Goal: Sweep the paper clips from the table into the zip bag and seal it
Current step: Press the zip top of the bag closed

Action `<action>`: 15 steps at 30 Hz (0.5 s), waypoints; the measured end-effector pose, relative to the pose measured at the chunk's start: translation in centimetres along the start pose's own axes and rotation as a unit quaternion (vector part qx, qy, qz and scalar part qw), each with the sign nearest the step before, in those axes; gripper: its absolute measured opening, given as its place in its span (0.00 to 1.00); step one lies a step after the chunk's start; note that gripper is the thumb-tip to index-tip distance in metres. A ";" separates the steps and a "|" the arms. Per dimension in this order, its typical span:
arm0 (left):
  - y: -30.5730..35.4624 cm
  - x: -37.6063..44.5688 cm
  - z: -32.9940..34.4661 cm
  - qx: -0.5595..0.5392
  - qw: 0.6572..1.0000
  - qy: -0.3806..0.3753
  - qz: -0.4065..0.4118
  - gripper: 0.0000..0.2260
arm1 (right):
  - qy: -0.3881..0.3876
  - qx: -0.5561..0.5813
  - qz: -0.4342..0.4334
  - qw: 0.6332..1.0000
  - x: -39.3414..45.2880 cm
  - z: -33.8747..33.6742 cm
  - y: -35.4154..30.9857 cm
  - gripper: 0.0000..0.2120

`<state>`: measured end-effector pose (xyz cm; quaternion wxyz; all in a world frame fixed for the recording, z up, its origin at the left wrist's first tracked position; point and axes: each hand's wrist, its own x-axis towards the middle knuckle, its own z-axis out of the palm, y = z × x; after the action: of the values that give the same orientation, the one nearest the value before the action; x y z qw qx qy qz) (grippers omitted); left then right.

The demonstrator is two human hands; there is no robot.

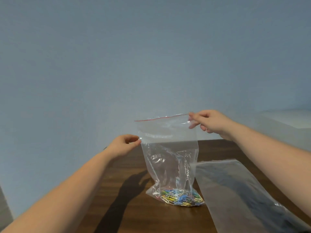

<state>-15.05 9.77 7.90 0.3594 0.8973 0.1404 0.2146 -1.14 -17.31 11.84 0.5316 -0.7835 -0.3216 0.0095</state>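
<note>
A clear zip bag (168, 148) with a red line along its top edge stands upright on the brown wooden table (134, 207). A heap of coloured paper clips (180, 196) fills its bottom, which rests on the table. My right hand (208, 121) pinches the bag's top right corner at the red strip. My left hand (125, 144) pinches the bag's left edge, lower than the right hand. The bag's top slants up to the right. No loose clips show on the table.
A second, flat clear plastic bag (244, 190) lies on the table to the right of the held bag, under my right forearm. A plain blue wall rises behind the table. A pale surface (286, 120) sits at the far right.
</note>
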 end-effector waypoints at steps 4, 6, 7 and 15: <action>-1.0 0.4 2.4 -0.076 0.995 -0.051 -0.030 0.31 | -0.097 0.007 0.090 0.991 -1.7 0.3 2.8 0.34; -1.7 0.3 3.4 -0.087 0.993 -0.059 -0.047 0.30 | -0.169 -0.119 0.107 0.972 -3.1 1.2 5.2 0.33; -2.1 0.2 3.9 -0.082 0.993 -0.065 -0.053 0.27 | -0.190 -0.149 0.109 0.964 -3.7 1.9 6.3 0.32; -3.4 0.4 6.2 -0.136 0.989 -0.011 -0.055 0.15 | -0.115 -0.066 0.093 0.987 -3.5 6.0 8.0 0.10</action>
<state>-12.06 8.66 1.62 0.4909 0.8332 0.1554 0.2017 -2.14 -16.01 1.38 0.4347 -0.8372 -0.3064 0.1275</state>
